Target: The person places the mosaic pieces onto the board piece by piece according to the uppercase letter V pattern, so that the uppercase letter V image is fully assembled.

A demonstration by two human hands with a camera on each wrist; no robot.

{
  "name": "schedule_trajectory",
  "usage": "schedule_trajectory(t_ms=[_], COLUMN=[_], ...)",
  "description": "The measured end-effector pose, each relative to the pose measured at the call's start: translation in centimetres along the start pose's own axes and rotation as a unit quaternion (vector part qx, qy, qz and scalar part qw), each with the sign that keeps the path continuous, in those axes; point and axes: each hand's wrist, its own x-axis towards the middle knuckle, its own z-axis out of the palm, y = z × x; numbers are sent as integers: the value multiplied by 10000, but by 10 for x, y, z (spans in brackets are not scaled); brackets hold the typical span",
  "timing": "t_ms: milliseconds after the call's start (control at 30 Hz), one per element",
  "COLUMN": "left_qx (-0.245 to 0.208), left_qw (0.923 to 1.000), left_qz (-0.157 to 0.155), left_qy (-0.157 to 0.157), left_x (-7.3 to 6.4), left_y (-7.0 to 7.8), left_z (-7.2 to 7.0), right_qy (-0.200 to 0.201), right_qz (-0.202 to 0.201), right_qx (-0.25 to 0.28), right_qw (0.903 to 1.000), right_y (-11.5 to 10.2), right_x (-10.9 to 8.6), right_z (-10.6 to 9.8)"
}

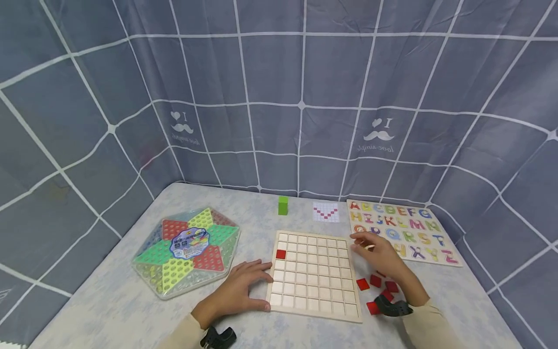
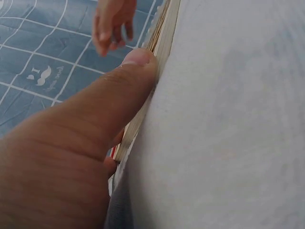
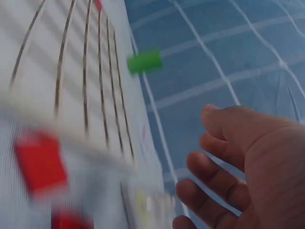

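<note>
A wooden grid board (image 1: 311,276) lies on the table, with one red square tile (image 1: 281,254) in its left column near the top. My left hand (image 1: 240,288) rests at the board's left edge; in the left wrist view its thumb (image 2: 114,95) presses the board's side. Over the board's upper right side hangs my right hand (image 1: 379,254), fingers loosely bent and, in the right wrist view, holding nothing. Several loose red tiles (image 1: 363,284) lie right of the board, some partly hidden by the right wrist.
Behind the board stand a green block (image 1: 283,206) and a card with a V-shaped pattern (image 1: 326,212). An alphabet board (image 1: 410,228) lies at the right. A hexagonal boxed game with coloured triangles (image 1: 187,252) is at the left. A grey-blue curtain (image 1: 279,97) encloses the table.
</note>
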Motion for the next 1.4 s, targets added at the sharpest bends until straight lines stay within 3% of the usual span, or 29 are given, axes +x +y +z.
schedule_trajectory(t_ms=[167, 300, 400, 767, 1000, 1400], left_qx=[-39, -41, 21, -57, -168, -145], left_qw=[9999, 9998, 9996, 9997, 9998, 9999], left_qz=[-31, 43, 172, 157, 39, -2], left_qy=[150, 188, 202, 179, 134, 74], left_x=[-7, -5, 0, 1, -4, -2], left_y=[-1, 0, 1, 1, 2, 0], left_z=[2, 2, 1, 0, 3, 3], right_qy=[-71, -275, -152, 60, 13, 321], right_qz=[590, 950, 1092, 1180, 1048, 784], right_qx=[-612, -711, -849, -1532, -1658, -1755], right_qw=[9964, 9926, 9903, 9811, 9806, 9808], right_y=[35, 50, 55, 55, 56, 61], right_x=[-33, -51, -56, -54, -58, -59], right_z=[-30, -31, -29, -28, -25, -23])
